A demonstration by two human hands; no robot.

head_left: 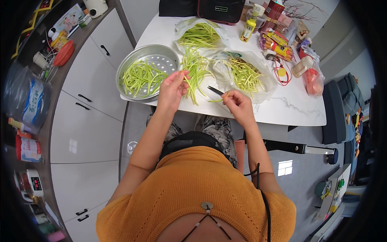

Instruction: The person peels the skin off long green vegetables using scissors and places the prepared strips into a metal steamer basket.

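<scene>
My left hand (pixel 174 89) is closed in a pinch at the near end of a loose pile of long green vegetable stems (pixel 194 72), with a stem at its fingertips. To its left stands a round metal steamer pan (pixel 120 80) with a perforated bottom, holding short cut stems (pixel 141 78). My right hand (pixel 238 105) pinches a short piece of green stem (pixel 215 101). Just beyond those fingers a slim black tool (pixel 215 90) lies on the table; its kind is unclear. A plastic bag (pixel 268 82) of yellowish stem scraps (pixel 244 74) sits past my right hand.
Another plastic bag (pixel 219 47) of long stems lies farther back on the white marbled table (pixel 290 109). Back right are a yellow bottle (pixel 248 29), snack packets (pixel 278 46), a red cord (pixel 287 80) and a bag of red fruit (pixel 313 82). White cabinets (pixel 88 133) line the left.
</scene>
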